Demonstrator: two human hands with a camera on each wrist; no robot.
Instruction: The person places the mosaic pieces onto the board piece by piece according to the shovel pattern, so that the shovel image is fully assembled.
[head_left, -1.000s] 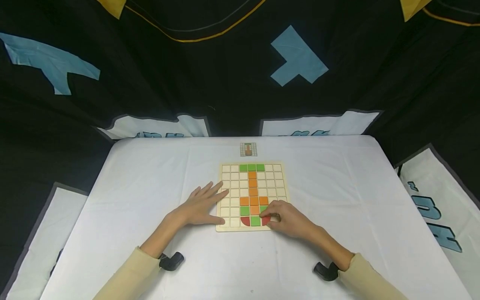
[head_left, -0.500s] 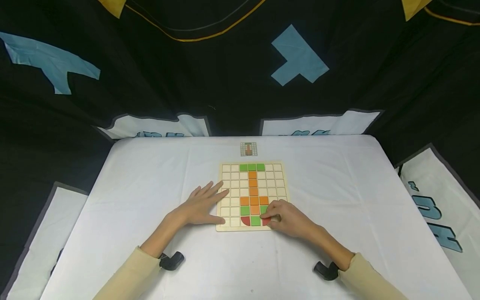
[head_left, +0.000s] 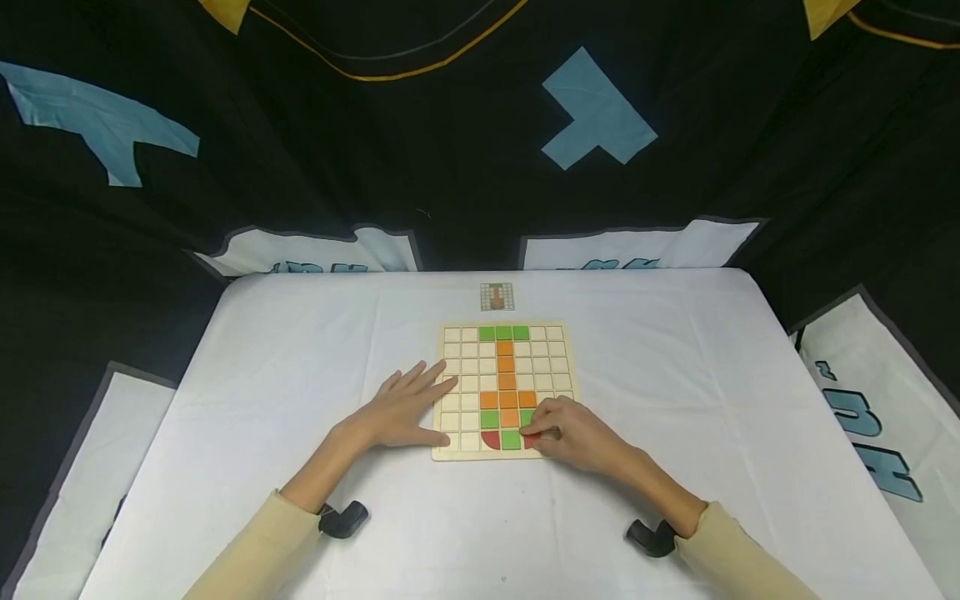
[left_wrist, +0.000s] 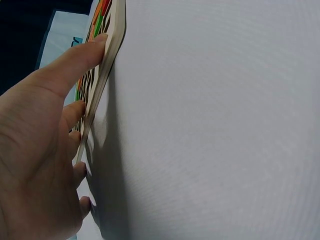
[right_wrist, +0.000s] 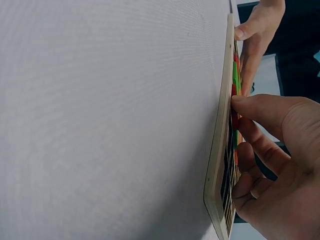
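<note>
A wooden grid board (head_left: 452,404) lies on the white table, with square tiles set in it. Green tiles (head_left: 504,333) line its top, orange tiles (head_left: 506,365) run down the middle, and more green and orange pieces sit lower. My left hand (head_left: 399,410) rests with spread fingers on the board's left edge; its thumb (left_wrist: 82,57) presses near the front corner. With thumb and index finger, my right hand (head_left: 577,435) pinches a red quarter-round tile (head_left: 529,442) at the bottom row, partly hidden by the fingers. A matching red tile (head_left: 491,440) sits left of a green one.
Behind the board lies a small pattern card (head_left: 497,297) with a similar grid design. White cloth covers the table (head_left: 315,350). A black curtain (head_left: 450,167) with blue and yellow shapes hangs at the back. Each wrist carries a black camera mount (head_left: 343,520).
The right thumb and index finger have shifted slightly over the red tile at the bottom row. The left hand and the board hold their place.
</note>
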